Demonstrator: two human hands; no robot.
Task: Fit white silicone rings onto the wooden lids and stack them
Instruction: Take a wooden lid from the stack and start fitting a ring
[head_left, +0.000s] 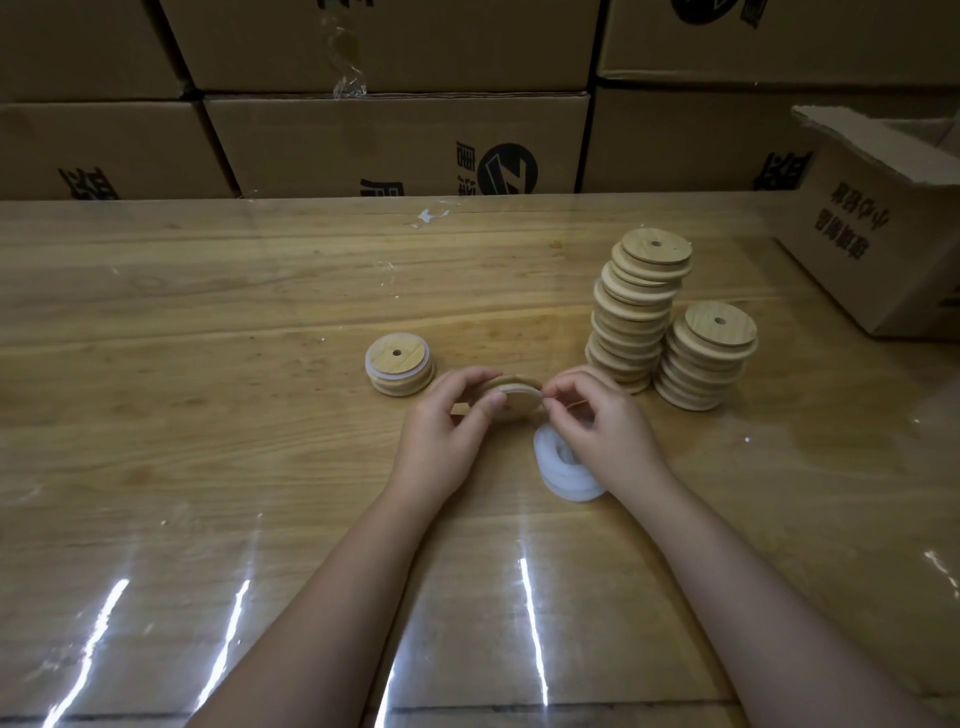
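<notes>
Fingers (496, 397) of both hands pinch one wooden lid (514, 397) above the bench (208, 415), working its ring on — a short finished stack (399, 365) sits left, two tall unringed stacks (636, 312) remain.

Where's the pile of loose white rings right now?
In the head view, the pile of white rings sits on the table just right of centre, partly under the right hand and nearer the person than the lid being held.

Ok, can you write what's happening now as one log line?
step: fitting ring | left hand: holds lid | right hand: pressing ring onto it | finished stack: small
</notes>
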